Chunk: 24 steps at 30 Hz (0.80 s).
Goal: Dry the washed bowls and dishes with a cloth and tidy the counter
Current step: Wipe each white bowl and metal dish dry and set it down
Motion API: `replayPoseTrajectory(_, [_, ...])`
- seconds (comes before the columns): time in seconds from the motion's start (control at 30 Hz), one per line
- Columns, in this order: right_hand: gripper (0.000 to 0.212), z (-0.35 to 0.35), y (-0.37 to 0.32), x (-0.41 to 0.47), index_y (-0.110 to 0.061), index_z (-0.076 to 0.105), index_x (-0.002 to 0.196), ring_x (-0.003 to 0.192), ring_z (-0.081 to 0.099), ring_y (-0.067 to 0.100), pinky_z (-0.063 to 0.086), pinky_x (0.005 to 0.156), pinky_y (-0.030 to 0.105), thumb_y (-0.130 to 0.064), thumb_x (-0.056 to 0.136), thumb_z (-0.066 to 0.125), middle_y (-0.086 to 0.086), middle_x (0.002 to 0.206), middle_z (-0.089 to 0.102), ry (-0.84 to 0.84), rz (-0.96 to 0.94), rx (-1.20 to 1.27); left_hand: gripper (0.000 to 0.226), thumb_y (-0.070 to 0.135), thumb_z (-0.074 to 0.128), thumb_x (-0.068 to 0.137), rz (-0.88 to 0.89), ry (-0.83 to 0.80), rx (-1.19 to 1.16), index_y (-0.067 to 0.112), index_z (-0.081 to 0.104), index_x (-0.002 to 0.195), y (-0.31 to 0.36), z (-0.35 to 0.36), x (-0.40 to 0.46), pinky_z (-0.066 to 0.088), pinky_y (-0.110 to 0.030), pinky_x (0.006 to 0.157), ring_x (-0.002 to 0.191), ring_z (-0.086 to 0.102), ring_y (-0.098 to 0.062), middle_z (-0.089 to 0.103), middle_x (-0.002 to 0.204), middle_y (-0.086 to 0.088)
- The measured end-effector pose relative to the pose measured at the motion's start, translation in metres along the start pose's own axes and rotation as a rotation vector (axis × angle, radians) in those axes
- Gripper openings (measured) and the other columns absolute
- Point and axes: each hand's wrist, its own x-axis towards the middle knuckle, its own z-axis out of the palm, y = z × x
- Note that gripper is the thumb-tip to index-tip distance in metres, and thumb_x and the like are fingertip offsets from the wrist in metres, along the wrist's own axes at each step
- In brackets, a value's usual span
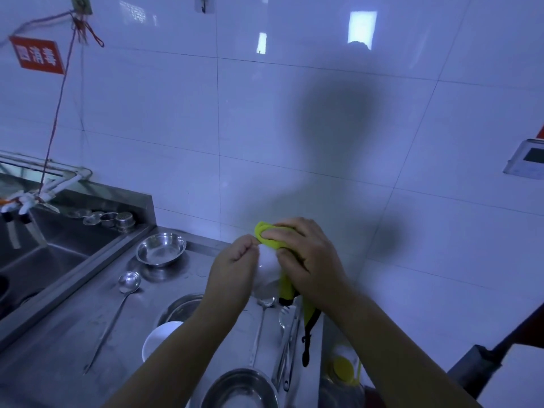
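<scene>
Above the steel counter my left hand grips the rim of a white bowl. My right hand presses a yellow cloth over the bowl's far side, fingers curled round the cloth; its tail hangs down below my wrist. On the counter lie a steel bowl, a second steel bowl at the near edge, a white bowl partly under my left forearm, and a steel basin behind it.
A ladle lies left on the counter; a slotted spoon and tongs lie under my hands. A sink with a tap is at left, small strainers behind it. The tiled wall stands close ahead.
</scene>
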Motion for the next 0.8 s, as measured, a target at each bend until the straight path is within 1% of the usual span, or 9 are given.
replayPoseTrajectory(0.07, [0.036, -0.003, 0.001, 0.004, -0.023, 0.069, 0.112, 0.102, 0.055, 0.016, 0.044, 0.088, 0.027, -0.014, 0.080, 0.056, -0.005, 0.106, 0.061, -0.064, 0.068, 0.087, 0.026, 0.005, 0.043, 0.087, 0.000, -0.011, -0.047, 0.013, 0.053, 0.065, 0.001, -0.005, 0.002, 0.037, -0.029, 0.063, 0.068, 0.046, -0.019, 0.048, 0.070, -0.010])
replayPoseTrajectory(0.17, [0.030, -0.006, 0.006, 0.009, -0.033, 0.068, 0.106, 0.098, 0.058, 0.008, 0.044, 0.086, 0.020, -0.023, 0.079, 0.063, -0.007, 0.100, 0.063, -0.100, 0.183, 0.264, 0.029, 0.000, 0.042, 0.086, -0.021, -0.046, -0.165, 0.014, 0.056, 0.065, 0.002, -0.017, 0.009, 0.039, -0.018, 0.047, 0.058, 0.050, -0.015, 0.052, 0.065, -0.005])
replayPoseTrajectory(0.23, [0.025, -0.004, 0.006, 0.008, -0.041, 0.067, 0.097, 0.092, 0.060, -0.002, 0.044, 0.081, 0.011, -0.026, 0.078, 0.067, -0.015, 0.097, 0.066, -0.083, 0.268, 0.464, 0.023, 0.001, 0.044, 0.083, -0.031, -0.023, -0.225, 0.011, 0.057, 0.066, 0.001, -0.026, 0.017, 0.037, -0.023, 0.052, 0.062, 0.050, -0.017, 0.054, 0.066, -0.006])
replayPoseTrajectory(0.3, [0.023, 0.004, 0.007, 0.002, -0.044, 0.070, 0.091, 0.087, 0.060, -0.008, 0.045, 0.076, 0.008, -0.024, 0.078, 0.068, -0.023, 0.092, 0.067, -0.049, 0.326, 0.623, 0.028, -0.005, 0.042, 0.082, -0.048, 0.004, -0.275, 0.009, 0.059, 0.063, -0.003, -0.035, 0.024, 0.033, -0.030, 0.057, 0.067, 0.049, -0.021, 0.056, 0.065, -0.005])
replayPoseTrajectory(0.5, [0.012, 0.034, 0.009, -0.023, -0.033, 0.067, 0.093, 0.077, 0.061, -0.010, 0.047, 0.069, 0.008, -0.030, 0.081, 0.068, -0.024, 0.084, 0.070, 0.204, 0.576, 0.698, 0.027, -0.001, 0.040, 0.087, -0.186, -0.056, -0.463, 0.004, 0.062, 0.072, -0.026, -0.054, 0.033, 0.044, -0.029, 0.060, 0.066, 0.057, -0.020, 0.062, 0.068, -0.009])
replayPoseTrajectory(0.57, [0.015, 0.042, 0.012, -0.041, -0.034, 0.068, 0.093, 0.076, 0.063, -0.007, 0.048, 0.068, 0.010, -0.021, 0.085, 0.069, -0.018, 0.086, 0.071, 0.301, 0.697, 0.580, 0.031, 0.001, 0.041, 0.090, -0.208, -0.094, -0.386, 0.009, 0.064, 0.071, -0.041, -0.063, 0.030, 0.045, -0.025, 0.058, 0.064, 0.058, -0.015, 0.063, 0.066, -0.003])
replayPoseTrajectory(0.67, [0.028, 0.048, 0.016, -0.080, -0.039, 0.068, 0.090, 0.077, 0.063, -0.006, 0.049, 0.068, 0.010, -0.011, 0.087, 0.068, -0.018, 0.086, 0.071, 0.422, 0.854, 0.409, 0.018, 0.011, 0.050, 0.086, -0.264, -0.188, -0.124, 0.011, 0.056, 0.069, -0.073, -0.082, 0.018, 0.037, -0.024, 0.056, 0.057, 0.050, -0.010, 0.057, 0.058, 0.005])
replayPoseTrajectory(0.73, [0.030, 0.051, 0.015, -0.106, -0.038, 0.067, 0.088, 0.074, 0.063, -0.009, 0.047, 0.064, 0.006, -0.009, 0.087, 0.067, -0.021, 0.083, 0.070, 0.489, 0.947, 0.373, 0.013, 0.015, 0.050, 0.078, -0.313, -0.285, 0.088, 0.010, 0.052, 0.067, -0.099, -0.092, 0.008, 0.030, -0.027, 0.056, 0.060, 0.042, -0.015, 0.048, 0.060, -0.003])
replayPoseTrajectory(0.8, [0.028, 0.056, 0.011, -0.131, -0.035, 0.067, 0.089, 0.072, 0.063, -0.009, 0.047, 0.062, 0.006, -0.007, 0.087, 0.067, -0.018, 0.086, 0.069, 0.558, 1.034, 0.365, 0.008, 0.011, 0.049, 0.078, -0.395, -0.405, 0.218, 0.009, 0.053, 0.071, -0.124, -0.096, -0.003, 0.032, -0.027, 0.054, 0.064, 0.042, -0.018, 0.047, 0.066, -0.008])
